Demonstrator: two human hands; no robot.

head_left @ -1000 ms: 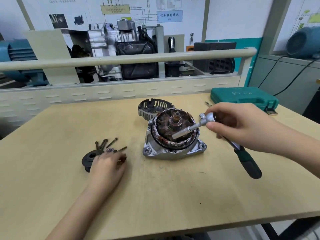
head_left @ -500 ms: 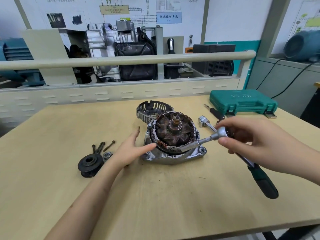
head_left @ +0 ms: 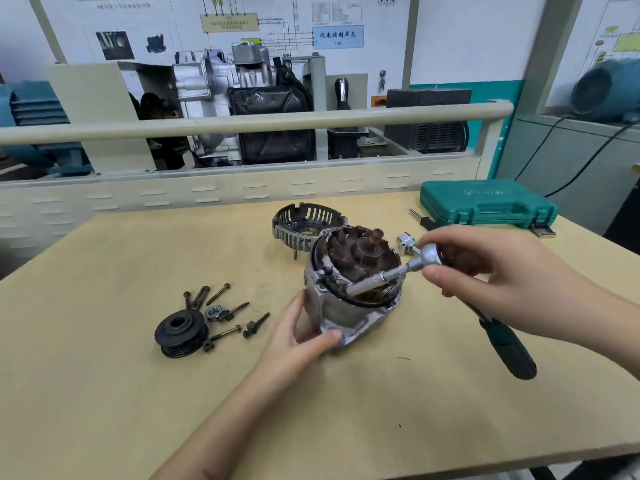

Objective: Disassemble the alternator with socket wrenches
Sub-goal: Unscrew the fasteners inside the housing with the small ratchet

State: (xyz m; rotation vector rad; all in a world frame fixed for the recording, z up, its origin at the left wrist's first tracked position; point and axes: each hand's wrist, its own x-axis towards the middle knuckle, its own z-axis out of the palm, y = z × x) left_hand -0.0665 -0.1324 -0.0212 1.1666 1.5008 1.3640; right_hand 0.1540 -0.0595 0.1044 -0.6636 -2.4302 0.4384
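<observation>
My left hand [head_left: 298, 336] grips the tilted alternator [head_left: 349, 289] at centre of the surface [head_left: 104, 393], while my right hand [head_left: 485, 271], at three o'clock, holds the socket wrench [head_left: 429, 258], whose extension could slip and gouge the windings.

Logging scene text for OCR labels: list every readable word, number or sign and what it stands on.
"仪表控制单元": blue sign on the wall diagram; the small line under it is blurred.
Yellow box on the diagram: text too small to read.
Green tool case: embossed lid marking, unreadable.
Alternator, ratchet wrench: no text visible.
</observation>
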